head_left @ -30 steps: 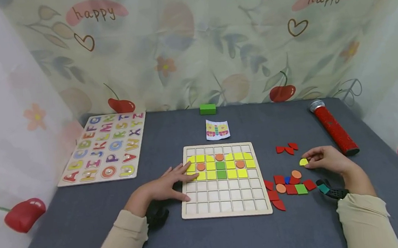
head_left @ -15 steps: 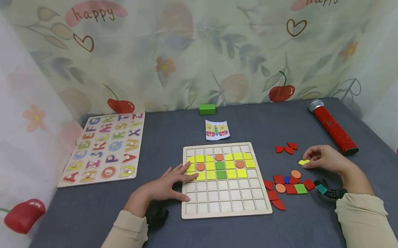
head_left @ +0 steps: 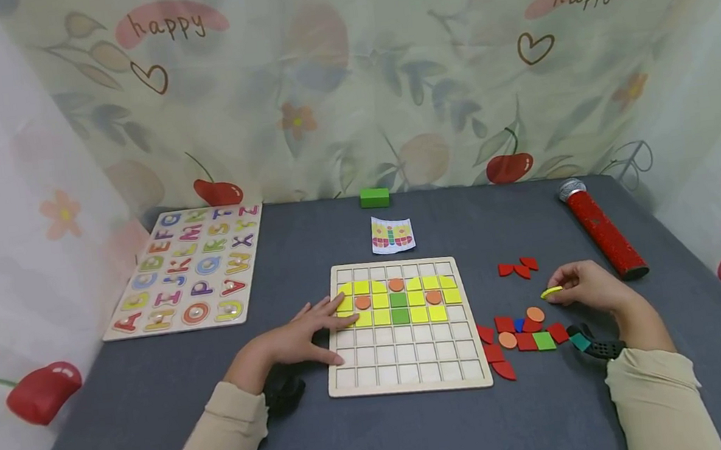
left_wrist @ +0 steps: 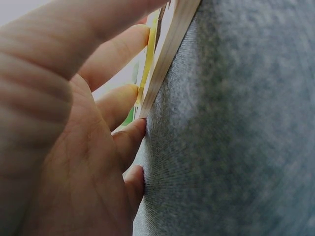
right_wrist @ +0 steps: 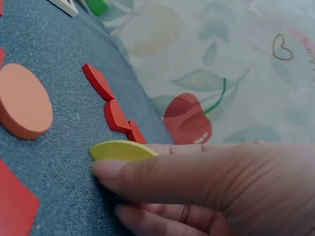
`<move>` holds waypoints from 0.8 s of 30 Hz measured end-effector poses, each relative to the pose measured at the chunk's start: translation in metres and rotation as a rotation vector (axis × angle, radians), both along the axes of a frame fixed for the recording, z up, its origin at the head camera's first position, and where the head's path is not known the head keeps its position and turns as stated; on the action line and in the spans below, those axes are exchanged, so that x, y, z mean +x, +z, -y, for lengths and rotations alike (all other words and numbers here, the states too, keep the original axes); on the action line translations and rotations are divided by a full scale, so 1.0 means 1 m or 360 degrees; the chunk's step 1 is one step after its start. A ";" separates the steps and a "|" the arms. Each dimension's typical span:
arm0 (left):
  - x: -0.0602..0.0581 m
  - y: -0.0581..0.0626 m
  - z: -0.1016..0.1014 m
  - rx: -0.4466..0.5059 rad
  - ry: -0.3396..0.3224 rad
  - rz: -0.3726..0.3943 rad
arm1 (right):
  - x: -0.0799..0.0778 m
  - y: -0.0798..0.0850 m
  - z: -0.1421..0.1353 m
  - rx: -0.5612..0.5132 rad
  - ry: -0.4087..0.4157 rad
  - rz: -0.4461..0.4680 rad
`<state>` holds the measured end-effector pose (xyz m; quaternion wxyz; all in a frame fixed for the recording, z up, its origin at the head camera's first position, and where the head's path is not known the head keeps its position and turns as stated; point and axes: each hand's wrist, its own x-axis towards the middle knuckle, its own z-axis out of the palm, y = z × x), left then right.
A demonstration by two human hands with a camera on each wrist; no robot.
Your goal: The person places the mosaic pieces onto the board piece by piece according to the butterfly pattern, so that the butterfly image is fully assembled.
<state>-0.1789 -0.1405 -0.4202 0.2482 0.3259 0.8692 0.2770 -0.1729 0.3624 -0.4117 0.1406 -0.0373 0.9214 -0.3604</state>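
Note:
A wooden grid board [head_left: 408,353] lies on the table, its upper rows partly filled with yellow, orange and green tiles. My left hand [head_left: 300,338] rests spread on the board's left side, thumb near the left edge. In the left wrist view two fingertips [left_wrist: 129,96] touch a yellow tile. To the right of the board, my right hand [head_left: 586,287] pinches a yellow tile with a curved edge [right_wrist: 123,149] between thumb and fingers, tilted nearly edge-on in the head view. Behind the board lies a card [head_left: 392,235] with a butterfly pattern.
Loose red tiles [head_left: 526,342], with orange, green and blue ones, lie right of the board. Small red pieces [head_left: 522,272] sit behind them. A red microphone [head_left: 603,228] lies far right, an alphabet board [head_left: 252,271] at left, a green block [head_left: 374,197] at the back.
The yellow tile in my right hand has turned from showing its face to nearly edge-on, with the hand almost in place. My left hand has stayed still on the board.

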 end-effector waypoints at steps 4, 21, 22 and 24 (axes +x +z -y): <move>0.000 0.000 0.000 -0.0003 -0.0001 0.0001 | 0.000 0.003 0.003 -0.0014 -0.0017 -0.0044; 0.001 0.003 -0.001 0.0007 0.0014 0.0010 | -0.007 0.012 0.052 -0.0333 0.0166 -0.0101; 0.001 0.003 -0.001 0.0008 0.0017 0.0012 | -0.007 0.011 0.057 -0.0335 0.0167 -0.0108; 0.002 0.003 -0.001 0.0011 0.0015 0.0015 | -0.007 0.010 0.069 -0.0334 0.0179 -0.0120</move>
